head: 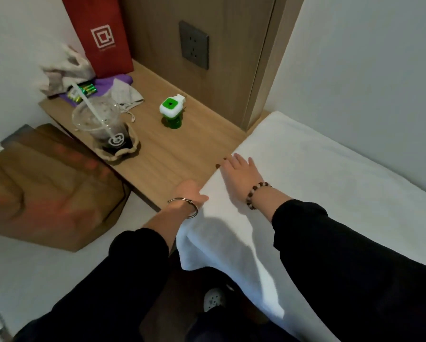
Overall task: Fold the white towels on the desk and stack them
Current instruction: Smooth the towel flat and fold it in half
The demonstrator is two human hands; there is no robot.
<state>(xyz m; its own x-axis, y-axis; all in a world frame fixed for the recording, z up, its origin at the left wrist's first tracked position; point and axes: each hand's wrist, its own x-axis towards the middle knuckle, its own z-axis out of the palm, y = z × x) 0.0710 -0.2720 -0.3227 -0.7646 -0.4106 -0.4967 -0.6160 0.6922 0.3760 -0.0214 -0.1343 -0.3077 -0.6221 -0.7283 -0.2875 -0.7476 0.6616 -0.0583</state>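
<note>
Towel (pixel 305 181): it is white and lies spread flat over the right part of the wood bench (pixel 172 154). Its near end hangs down over the front edge. The left hand (pixel 191 191) is at the towel's left edge, and its grip is closed on that edge. The right hand (pixel 239 171) lies flat on the towel just beside it, with an open grip and straight fingers.

The bench is light brown wood. A green and white thing (pixel 171 112) stands near its middle. A clear cup (pixel 101 124) with a straw stands by the left front edge. Behind the cup lie batteries (pixel 83 91), a purple cloth (pixel 108 82) and a grey cloth (pixel 125 95). A red bag (pixel 103 38) stands at the back, against a wood wall panel (pixel 157 33) with a dark socket (pixel 194 44). The wall (pixel 355 70) on the right is white. A big brown bag (pixel 46 193) stands on the pale floor (pixel 34 280), left of the bench.
</note>
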